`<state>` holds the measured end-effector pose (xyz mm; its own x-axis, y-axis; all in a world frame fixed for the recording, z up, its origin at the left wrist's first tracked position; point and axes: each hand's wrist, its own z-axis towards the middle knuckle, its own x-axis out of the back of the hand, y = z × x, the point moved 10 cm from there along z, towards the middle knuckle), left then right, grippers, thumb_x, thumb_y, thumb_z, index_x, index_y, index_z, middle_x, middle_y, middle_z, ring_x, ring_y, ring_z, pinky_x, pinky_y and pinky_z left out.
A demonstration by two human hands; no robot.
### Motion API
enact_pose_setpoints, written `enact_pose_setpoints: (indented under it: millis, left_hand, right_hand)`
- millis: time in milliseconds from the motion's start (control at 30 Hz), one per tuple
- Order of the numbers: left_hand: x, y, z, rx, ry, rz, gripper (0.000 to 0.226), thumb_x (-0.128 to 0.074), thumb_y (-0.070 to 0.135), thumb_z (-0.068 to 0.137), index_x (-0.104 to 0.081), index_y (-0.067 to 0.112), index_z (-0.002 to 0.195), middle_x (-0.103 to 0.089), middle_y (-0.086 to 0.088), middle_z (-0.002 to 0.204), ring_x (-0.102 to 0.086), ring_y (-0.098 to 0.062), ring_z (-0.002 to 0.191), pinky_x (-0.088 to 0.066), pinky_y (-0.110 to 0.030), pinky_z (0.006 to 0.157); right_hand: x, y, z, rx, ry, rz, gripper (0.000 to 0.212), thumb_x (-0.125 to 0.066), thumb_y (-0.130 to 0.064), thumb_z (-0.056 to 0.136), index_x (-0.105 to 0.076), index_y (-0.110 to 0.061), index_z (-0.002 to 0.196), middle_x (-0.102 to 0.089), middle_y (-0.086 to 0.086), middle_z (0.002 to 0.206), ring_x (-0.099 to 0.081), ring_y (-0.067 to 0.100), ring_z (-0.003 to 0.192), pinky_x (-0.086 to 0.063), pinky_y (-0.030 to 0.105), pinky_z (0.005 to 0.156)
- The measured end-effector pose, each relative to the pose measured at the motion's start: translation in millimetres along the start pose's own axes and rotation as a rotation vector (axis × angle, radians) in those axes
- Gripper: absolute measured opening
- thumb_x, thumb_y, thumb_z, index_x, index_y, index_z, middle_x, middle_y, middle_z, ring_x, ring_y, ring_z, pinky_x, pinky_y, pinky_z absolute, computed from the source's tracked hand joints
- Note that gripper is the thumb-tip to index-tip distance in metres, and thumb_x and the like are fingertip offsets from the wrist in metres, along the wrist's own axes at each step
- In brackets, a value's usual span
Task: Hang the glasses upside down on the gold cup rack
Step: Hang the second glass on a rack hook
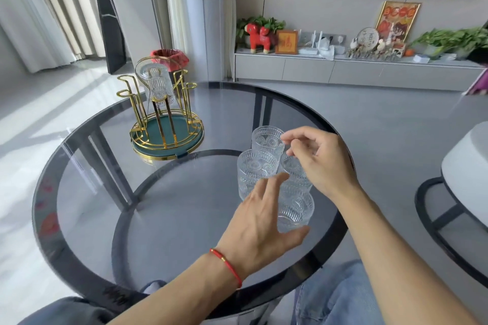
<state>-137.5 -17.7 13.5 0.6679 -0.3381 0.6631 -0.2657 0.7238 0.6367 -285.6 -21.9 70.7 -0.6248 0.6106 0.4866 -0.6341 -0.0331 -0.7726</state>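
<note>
The gold cup rack (137, 103) with a green base stands at the far left of the round glass table (184, 208). One clear embossed glass (158, 82) hangs upside down on it. Several upright embossed glasses cluster at the table's right: a far glass (266, 137), a left glass (253, 171), a near glass (297, 206). My left hand (261, 221), with a red string bracelet, is spread open beside the near glass, thumb under its base. My right hand (317, 163) hovers over the cluster, fingers loosely curled above another glass it partly hides.
A red-lined bin (171, 58) stands on the floor behind the rack. A white stool with a black frame (464, 166) sits to the right. A low cabinet (356, 71) with plants and ornaments lines the far wall. My knees show below the table edge.
</note>
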Motion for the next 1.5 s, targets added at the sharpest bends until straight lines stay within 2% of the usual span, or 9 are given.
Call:
enact_pose_setpoints:
  millis: [133, 233, 433, 533, 633, 767, 1000, 1167, 1500]
  left_hand:
    - [50.9, -2.0, 4.2, 0.025, 0.136, -0.119, 0.076, -0.079, 0.056, 0.068, -0.05, 0.027, 0.132, -0.061, 0.011, 0.113, -0.059, -0.004, 0.095, -0.045, -0.011, 0.082]
    - [104.0, -20.6, 10.3, 0.078, 0.301, -0.308, 0.07, -0.078, 0.056, 0.067, -0.054, 0.027, 0.126, -0.064, 0.006, 0.105, -0.065, -0.011, 0.099, -0.05, -0.019, 0.087]
    - [136.7, -98.0, 11.5, 0.424, 0.517, -0.947, 0.067, -0.077, 0.032, 0.057, -0.049, 0.017, 0.116, -0.063, -0.021, 0.111, -0.063, -0.024, 0.088, -0.05, -0.047, 0.082]
    - [125.8, -115.4, 15.1, 0.466, 0.484, -1.171, 0.069, -0.076, 0.023, 0.062, -0.052, 0.009, 0.125, -0.07, -0.005, 0.095, -0.066, -0.022, 0.088, -0.053, -0.047, 0.082]
    - [120.2, -129.9, 19.3, 0.479, 0.449, -1.214, 0.048, -0.068, 0.018, 0.072, -0.054, 0.012, 0.118, -0.072, 0.004, 0.085, -0.069, -0.016, 0.086, -0.056, -0.045, 0.083]
    - [131.7, -159.2, 19.6, 0.492, 0.367, -0.858, 0.041, -0.061, 0.04, 0.084, -0.062, 0.016, 0.117, -0.071, 0.0, 0.105, -0.068, -0.017, 0.1, -0.057, -0.045, 0.091]
    - [134.6, -217.5, 6.9, 0.535, 0.257, 0.293, 0.056, -0.051, 0.056, 0.092, -0.053, 0.027, 0.139, -0.035, -0.012, 0.159, -0.025, -0.032, 0.149, -0.036, -0.052, 0.114]
    - [111.5, -248.6, 5.6, 0.556, 0.102, 0.54, 0.077, -0.039, 0.064, 0.091, -0.016, 0.038, 0.16, -0.002, -0.011, 0.173, 0.001, -0.035, 0.159, -0.019, -0.06, 0.125]
    - [98.3, -260.3, 6.4, 0.556, 0.066, 0.643, 0.073, -0.023, 0.06, 0.098, 0.005, 0.037, 0.161, 0.007, -0.014, 0.174, -0.001, -0.035, 0.159, -0.008, -0.06, 0.126]
  right_hand:
    - [-1.8, -6.4, -0.5, 0.012, -0.013, 0.084, 0.019, -0.065, -0.005, 0.095, -0.081, -0.013, 0.099, -0.081, -0.004, 0.095, -0.076, 0.016, 0.09, -0.061, 0.033, 0.085]
    - [-13.8, -20.4, -4.3, 0.032, -0.097, 0.28, 0.019, -0.063, -0.009, 0.094, -0.078, -0.007, 0.105, -0.08, 0.006, 0.102, -0.075, 0.022, 0.1, -0.06, 0.042, 0.093]
    - [-86.3, -47.1, -23.3, -0.032, -0.396, 0.251, 0.053, -0.051, -0.054, 0.097, -0.052, -0.037, 0.148, -0.06, -0.028, 0.13, -0.054, -0.025, 0.116, -0.044, 0.003, 0.092]
    - [-117.5, -50.4, -23.9, -0.133, -0.433, 0.331, 0.062, -0.045, -0.064, 0.099, -0.031, -0.044, 0.157, -0.054, -0.034, 0.119, -0.067, -0.01, 0.107, -0.049, 0.024, 0.098]
    - [-127.2, -52.1, -14.3, -0.18, -0.381, 0.431, 0.057, -0.053, -0.054, 0.101, -0.039, -0.037, 0.153, -0.063, -0.011, 0.122, -0.073, 0.008, 0.105, -0.05, 0.052, 0.109]
    - [-120.1, -47.7, 0.6, -0.193, -0.273, 0.353, 0.059, -0.067, -0.06, 0.085, -0.048, -0.049, 0.14, -0.054, -0.004, 0.151, -0.053, 0.016, 0.139, -0.041, 0.051, 0.118]
    - [-90.7, -48.5, 76.9, -0.194, -0.027, 0.429, 0.054, -0.08, -0.02, 0.09, -0.06, -0.037, 0.137, -0.054, -0.004, 0.146, -0.054, 0.02, 0.137, -0.051, 0.049, 0.111]
    - [-103.1, -54.7, 152.0, -0.235, 0.112, 0.478, 0.06, -0.08, -0.021, 0.089, -0.055, -0.029, 0.143, -0.052, 0.003, 0.148, -0.063, 0.022, 0.122, -0.061, 0.034, 0.083]
    - [-169.2, -73.9, 255.2, -0.157, -0.044, 0.148, 0.077, -0.089, -0.027, 0.075, -0.057, -0.024, 0.145, -0.061, 0.006, 0.144, -0.062, 0.027, 0.128, -0.057, 0.048, 0.103]
